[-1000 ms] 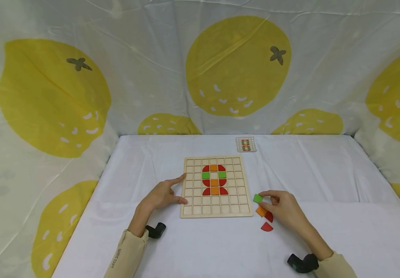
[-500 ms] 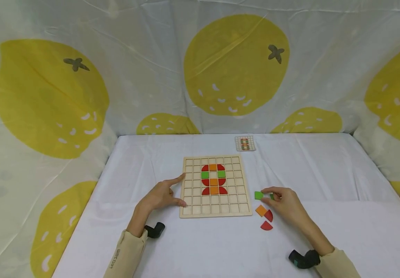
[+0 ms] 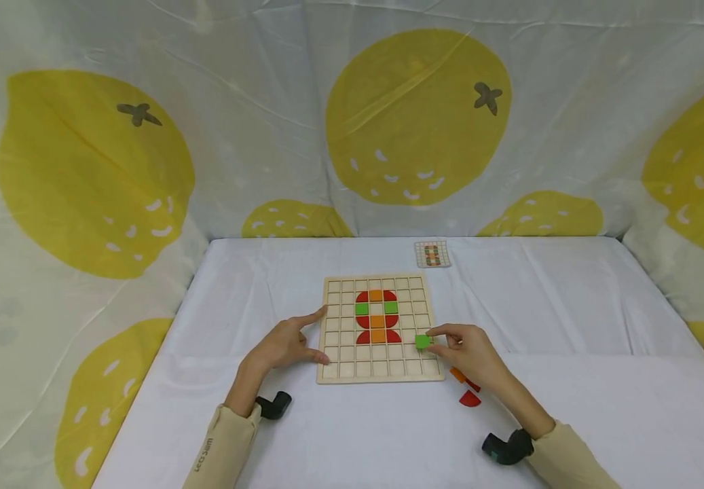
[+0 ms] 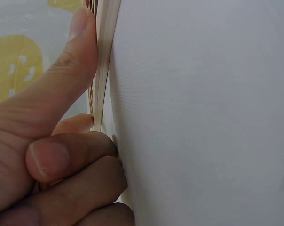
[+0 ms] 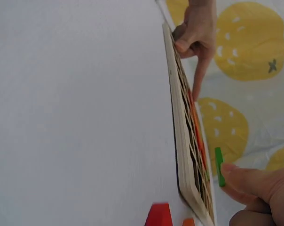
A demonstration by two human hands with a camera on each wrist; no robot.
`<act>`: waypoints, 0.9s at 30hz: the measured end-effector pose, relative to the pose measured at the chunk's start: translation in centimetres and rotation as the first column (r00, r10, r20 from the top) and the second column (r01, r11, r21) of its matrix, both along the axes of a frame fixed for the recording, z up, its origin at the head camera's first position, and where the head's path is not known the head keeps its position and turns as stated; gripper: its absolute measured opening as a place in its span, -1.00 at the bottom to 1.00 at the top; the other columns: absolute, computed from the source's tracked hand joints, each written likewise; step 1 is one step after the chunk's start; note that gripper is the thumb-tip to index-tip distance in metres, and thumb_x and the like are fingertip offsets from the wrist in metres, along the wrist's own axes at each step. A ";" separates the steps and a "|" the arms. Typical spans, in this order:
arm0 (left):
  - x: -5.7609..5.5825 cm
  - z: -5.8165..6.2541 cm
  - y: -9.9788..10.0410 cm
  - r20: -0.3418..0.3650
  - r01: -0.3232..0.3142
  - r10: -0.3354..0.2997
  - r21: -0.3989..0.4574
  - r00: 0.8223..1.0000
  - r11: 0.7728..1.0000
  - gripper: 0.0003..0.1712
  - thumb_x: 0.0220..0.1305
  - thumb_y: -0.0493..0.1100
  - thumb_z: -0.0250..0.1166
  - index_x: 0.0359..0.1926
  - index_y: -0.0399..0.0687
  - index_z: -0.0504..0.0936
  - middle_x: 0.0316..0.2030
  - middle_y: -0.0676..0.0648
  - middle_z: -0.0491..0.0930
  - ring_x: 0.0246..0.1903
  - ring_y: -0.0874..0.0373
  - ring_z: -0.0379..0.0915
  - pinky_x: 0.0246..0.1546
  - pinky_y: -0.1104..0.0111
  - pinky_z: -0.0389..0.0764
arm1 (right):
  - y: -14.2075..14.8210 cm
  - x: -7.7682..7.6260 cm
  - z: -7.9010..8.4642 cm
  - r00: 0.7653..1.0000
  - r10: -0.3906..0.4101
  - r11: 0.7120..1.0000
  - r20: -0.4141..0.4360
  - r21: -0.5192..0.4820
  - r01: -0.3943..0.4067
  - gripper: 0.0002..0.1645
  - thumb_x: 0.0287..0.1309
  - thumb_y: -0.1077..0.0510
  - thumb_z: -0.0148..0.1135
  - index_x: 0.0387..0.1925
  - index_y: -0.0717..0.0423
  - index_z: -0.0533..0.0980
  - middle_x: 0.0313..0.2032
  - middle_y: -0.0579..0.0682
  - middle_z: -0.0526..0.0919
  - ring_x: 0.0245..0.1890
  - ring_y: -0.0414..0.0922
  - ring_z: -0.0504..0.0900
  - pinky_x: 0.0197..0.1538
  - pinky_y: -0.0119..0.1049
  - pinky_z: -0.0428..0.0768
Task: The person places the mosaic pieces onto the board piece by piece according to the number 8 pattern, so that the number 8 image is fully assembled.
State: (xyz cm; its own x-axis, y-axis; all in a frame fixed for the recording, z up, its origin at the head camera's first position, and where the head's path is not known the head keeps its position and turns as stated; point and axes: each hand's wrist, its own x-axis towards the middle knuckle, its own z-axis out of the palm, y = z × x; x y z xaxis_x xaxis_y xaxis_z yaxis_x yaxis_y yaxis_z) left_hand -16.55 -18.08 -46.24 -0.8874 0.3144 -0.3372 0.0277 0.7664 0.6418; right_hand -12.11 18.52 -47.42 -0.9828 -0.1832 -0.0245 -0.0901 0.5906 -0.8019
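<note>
Green tile (image 3: 422, 341) approx. horiz.

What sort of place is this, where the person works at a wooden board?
It is probably a small curtained booth for tabletop activities; what lies beyond is hidden. Lemon-print cloth hangs behind and at both sides of a white-covered table, where the wooden board lies.

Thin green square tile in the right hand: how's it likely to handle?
The green square tile is probably stiff: it shows no sag with the right hand pinching one side. Likely light, as it looks thin edge-on. Flat-sided, so probably slides rather than rolls.
</note>
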 end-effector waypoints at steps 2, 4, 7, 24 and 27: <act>0.0 0.0 0.0 -0.001 -0.001 0.001 -0.001 1.000 1.000 0.28 -0.09 0.10 0.68 0.62 0.30 0.16 -0.68 0.09 0.18 -0.63 0.23 0.04 -0.52 0.39 0.12 | -0.8 -0.1 -0.1 1.000 0.021 0.999 0.008 -0.024 -0.021 -0.69 0.15 0.14 0.53 -0.06 0.11 0.75 -0.65 -0.16 0.17 -0.68 -0.30 0.10 -0.57 -0.45 0.09; 0.0 0.0 0.0 -0.002 -0.003 0.003 -0.003 1.000 1.000 0.28 -0.09 0.10 0.68 0.61 0.31 0.16 -0.68 0.09 0.17 -0.63 0.23 0.04 -0.53 0.39 0.12 | -1.5 -0.3 -0.1 0.999 0.034 0.999 0.014 -0.037 -0.034 -0.70 0.15 0.13 0.54 -0.07 0.08 0.75 -0.65 -0.16 0.18 -0.66 -0.31 0.13 -0.56 -0.44 0.12; 0.0 -0.1 0.1 -0.003 -0.003 0.003 -0.003 1.000 1.000 0.28 -0.10 0.11 0.69 0.61 0.31 0.16 -0.69 0.09 0.17 -0.64 0.23 0.03 -0.53 0.40 0.11 | -2.5 -0.5 -0.2 0.999 0.044 0.998 0.024 -0.036 -0.044 -0.72 0.14 0.11 0.54 -0.09 0.04 0.75 -0.64 -0.16 0.19 -0.63 -0.30 0.16 -0.52 -0.43 0.17; -0.1 -0.1 0.1 0.004 -0.018 0.019 -0.028 1.000 0.999 0.28 -0.08 0.09 0.68 0.61 0.37 0.15 -0.63 0.07 0.20 -0.59 0.20 0.05 -0.48 0.34 0.14 | -4.1 -0.5 -0.5 0.996 0.079 0.997 0.039 0.001 -0.079 -0.72 0.08 0.13 0.59 -0.14 0.06 0.76 -0.66 -0.18 0.24 -0.63 -0.31 0.20 -0.47 -0.45 0.22; -0.1 -0.1 0.1 0.000 -0.014 0.014 -0.023 1.000 1.000 0.27 -0.08 0.09 0.68 0.61 0.35 0.15 -0.64 0.07 0.18 -0.60 0.21 0.04 -0.49 0.35 0.13 | -4.1 -0.4 -0.6 0.996 0.081 0.997 0.030 0.003 -0.081 -0.71 0.06 0.13 0.60 -0.14 0.05 0.76 -0.67 -0.19 0.21 -0.63 -0.31 0.18 -0.47 -0.45 0.20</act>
